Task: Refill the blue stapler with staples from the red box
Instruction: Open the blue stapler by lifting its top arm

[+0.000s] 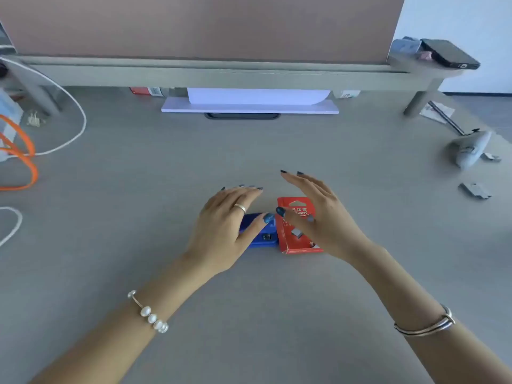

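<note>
Blue stapler (263, 235) under spread left hand (224, 231) — right hand (321, 217) open, empty, over red box (293, 239).

A grey desk (138, 217) ran under a long grey shelf (210, 74) on legs. On the shelf's right end lay a black phone (450, 54). Beneath the shelf sat a white board (249, 108) with paper (257, 96) on it. At the left edge curled a white cable (79, 112) and an orange cable (29, 162). Far right lay a grey bundle (468, 151) and small metal pieces (475, 189).
</note>
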Available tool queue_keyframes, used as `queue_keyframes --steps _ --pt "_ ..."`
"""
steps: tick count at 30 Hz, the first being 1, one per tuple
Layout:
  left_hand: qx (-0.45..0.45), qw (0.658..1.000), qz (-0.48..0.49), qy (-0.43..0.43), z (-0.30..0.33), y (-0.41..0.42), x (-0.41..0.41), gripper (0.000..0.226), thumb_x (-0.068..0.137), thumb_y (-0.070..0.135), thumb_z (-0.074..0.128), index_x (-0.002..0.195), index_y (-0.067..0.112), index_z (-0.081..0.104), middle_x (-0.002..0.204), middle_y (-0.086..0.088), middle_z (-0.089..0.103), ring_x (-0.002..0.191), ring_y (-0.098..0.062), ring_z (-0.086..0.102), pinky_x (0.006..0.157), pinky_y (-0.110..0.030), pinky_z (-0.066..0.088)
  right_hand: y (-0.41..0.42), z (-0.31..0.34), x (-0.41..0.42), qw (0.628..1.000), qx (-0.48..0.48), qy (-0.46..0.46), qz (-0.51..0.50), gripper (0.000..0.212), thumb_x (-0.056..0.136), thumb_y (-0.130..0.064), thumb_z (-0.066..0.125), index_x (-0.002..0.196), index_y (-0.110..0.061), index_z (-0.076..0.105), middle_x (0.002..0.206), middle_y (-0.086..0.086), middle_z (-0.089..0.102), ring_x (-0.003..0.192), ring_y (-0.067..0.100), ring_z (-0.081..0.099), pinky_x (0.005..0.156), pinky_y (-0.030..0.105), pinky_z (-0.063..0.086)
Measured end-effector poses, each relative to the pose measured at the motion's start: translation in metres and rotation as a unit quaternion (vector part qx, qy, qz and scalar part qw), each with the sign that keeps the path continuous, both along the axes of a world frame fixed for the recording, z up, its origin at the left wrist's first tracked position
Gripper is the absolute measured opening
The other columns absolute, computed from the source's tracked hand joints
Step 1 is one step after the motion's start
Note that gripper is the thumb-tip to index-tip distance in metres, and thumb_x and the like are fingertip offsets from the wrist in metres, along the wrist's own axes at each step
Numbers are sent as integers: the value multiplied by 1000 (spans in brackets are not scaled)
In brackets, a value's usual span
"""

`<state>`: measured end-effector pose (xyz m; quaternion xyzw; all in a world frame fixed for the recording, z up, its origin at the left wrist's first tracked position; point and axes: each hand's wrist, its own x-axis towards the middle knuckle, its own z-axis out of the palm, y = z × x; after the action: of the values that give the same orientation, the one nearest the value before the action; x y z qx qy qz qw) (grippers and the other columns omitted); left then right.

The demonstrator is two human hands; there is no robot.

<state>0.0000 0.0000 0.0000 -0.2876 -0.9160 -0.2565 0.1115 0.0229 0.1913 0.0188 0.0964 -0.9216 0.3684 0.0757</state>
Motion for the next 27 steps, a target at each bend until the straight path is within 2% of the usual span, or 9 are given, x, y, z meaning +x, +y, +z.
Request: queue_keyframes --steps 3,5,9,14,17,19,21,24,27 --pt "-10 999 5 31 -10 -2 9 63 91 58 19 122 15 54 120 -1 65 110 -22 59 92 -26 34 -1 -15 4 1000 -2 19 1 55 84 -30 59 134 -35 35 137 -12 45 135 2 22 106 42 36" --pt "-22 999 16 36 -14 -2 12 56 90 54 29 119 16 56 114 -1 68 101 -24 61 85 -31 40 -1 -25 6 1000 -6 11 9 54 85 -22 58 133 -33 37 134 -3 51 135 2 20 105 40 37" --pt "-9 998 26 50 -15 -1 11 48 84 51 40 111 18 61 101 0 68 90 -24 60 78 -34 47 0 -31 7 999 1 15 32 51 82 -15 56 130 -27 43 127 -1 58 133 3 24 109 34 30" --pt "32 998 41 47 -20 1 9 35 81 48 49 102 23 63 90 5 64 86 -16 54 72 -22 38 -4 -42 6 994 88 49 40 53 69 -48 48 116 -25 58 128 -6 58 130 10 37 104 25 22" --pt "58 996 49 40 -22 1 7 24 82 41 61 99 25 63 89 8 61 85 -10 49 69 -19 33 -7 -46 7 985 144 95 12 47 67 -56 47 97 -26 67 119 -8 65 122 14 48 102 32 18" --pt "69 996 46 33 -23 2 8 23 81 40 62 98 24 62 88 10 58 85 -7 46 68 -18 32 -7 -48 7 984 143 102 11 43 67 -55 49 94 -27 68 116 -10 66 120 15 49 101 36 19" --pt "121 992 44 8 -20 1 10 28 80 45 59 98 23 62 86 12 55 85 -6 47 70 -18 34 -6 -48 8 986 134 96 15 41 68 -54 52 95 -28 68 117 -10 66 121 14 47 100 33 19" --pt "278 957 35 -68 -13 -4 13 23 80 45 56 92 27 58 87 11 57 84 -8 53 73 -19 40 -4 -48 11 989 117 95 11 35 68 -47 63 95 -27 68 119 -7 65 122 16 47 96 30 19" --pt "366 923 11 -120 -3 -12 15 15 84 39 60 91 27 54 82 10 56 63 1 48 61 -10 36 -3 -47 13 988 121 91 17 32 69 -43 68 97 -29 68 120 -6 64 122 17 46 94 30 22"
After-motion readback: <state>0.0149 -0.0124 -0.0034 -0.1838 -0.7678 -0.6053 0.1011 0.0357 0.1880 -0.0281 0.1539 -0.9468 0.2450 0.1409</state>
